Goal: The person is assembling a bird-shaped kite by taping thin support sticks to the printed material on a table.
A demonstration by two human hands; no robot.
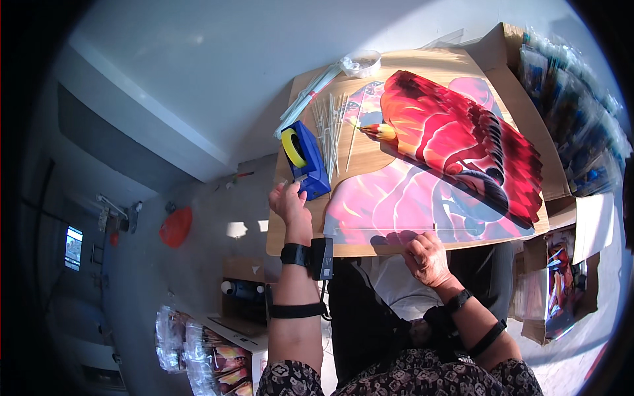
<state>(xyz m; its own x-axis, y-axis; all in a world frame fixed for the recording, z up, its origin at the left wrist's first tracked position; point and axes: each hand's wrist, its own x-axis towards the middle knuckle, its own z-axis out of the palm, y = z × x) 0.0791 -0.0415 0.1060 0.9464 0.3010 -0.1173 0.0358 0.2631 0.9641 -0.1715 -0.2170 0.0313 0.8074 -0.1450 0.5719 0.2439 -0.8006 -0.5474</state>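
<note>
My left hand point(290, 203) is at the near end of a blue tape dispenser point(316, 168) that carries a yellow-cored roll point(293, 148). Its fingers pinch at the cutter, on what looks like the tape's end. A pale pink printed sheet point(376, 201) lies face down along the table's near edge. Across its near part runs a thin stick point(403, 230), with a small whitish piece point(435, 226) on it. My right hand point(426, 257) is closed at that edge, below the stick; its fingertips are partly hidden. A bright red, feather-patterned sheet point(436, 125) lies over the pale one.
Thin sticks point(330, 125) lie beside the dispenser, with white strips point(309, 99) and a clear plastic bowl point(361, 64) beyond. Bagged items point(571, 105) fill a carton on the right. An open box point(558, 284) stands below them. Packaged prints point(205, 350) are at lower left.
</note>
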